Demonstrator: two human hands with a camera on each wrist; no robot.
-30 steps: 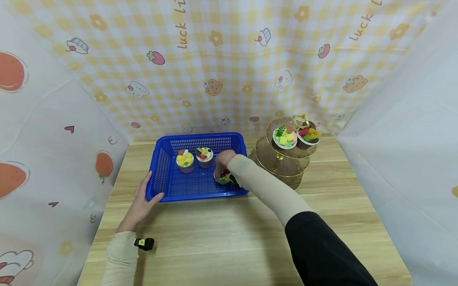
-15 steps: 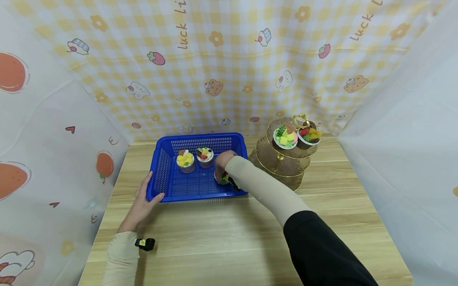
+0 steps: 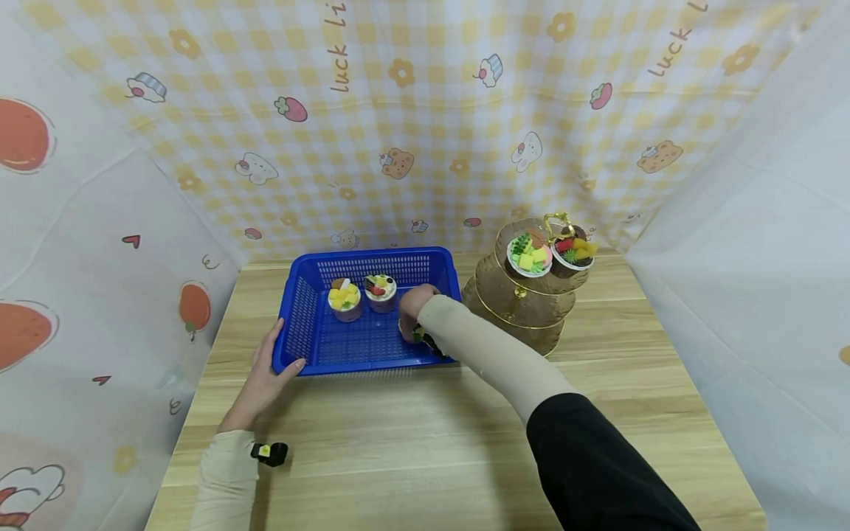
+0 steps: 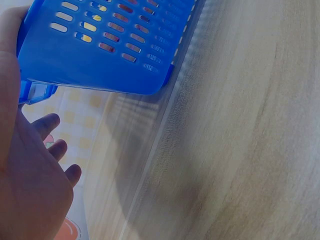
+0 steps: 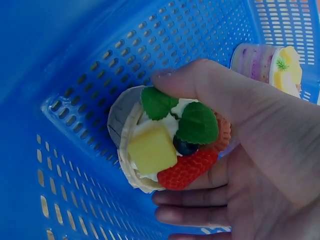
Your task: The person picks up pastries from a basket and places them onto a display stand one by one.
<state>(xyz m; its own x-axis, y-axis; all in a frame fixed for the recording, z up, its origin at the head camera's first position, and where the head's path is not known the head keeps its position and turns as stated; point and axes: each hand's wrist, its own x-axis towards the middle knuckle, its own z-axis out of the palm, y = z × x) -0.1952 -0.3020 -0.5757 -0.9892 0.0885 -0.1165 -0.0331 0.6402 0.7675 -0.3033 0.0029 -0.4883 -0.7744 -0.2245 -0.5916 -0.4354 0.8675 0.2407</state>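
Cupcake [image 5: 152,150]: topped with white cream, a yellow cube, a red strawberry piece, a dark berry, two green leaves and a brown biscuit
Cupcake's place: inside the basket's right end; between the right hand's [image 5: 270,135] thumb and fingers; its base hidden
Basket [image 3: 361,365]: blue, rectangular, slotted walls; lying on the surface [image 3: 398,450]; near left corner in the left hand [image 3: 262,380]

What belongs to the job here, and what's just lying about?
In the job:
fruit cup in the right hand
blue basket, held by the left hand
two other cups inside it
probably the tiered stand and its pair of cups

Just there:
patterned cloth
wooden table
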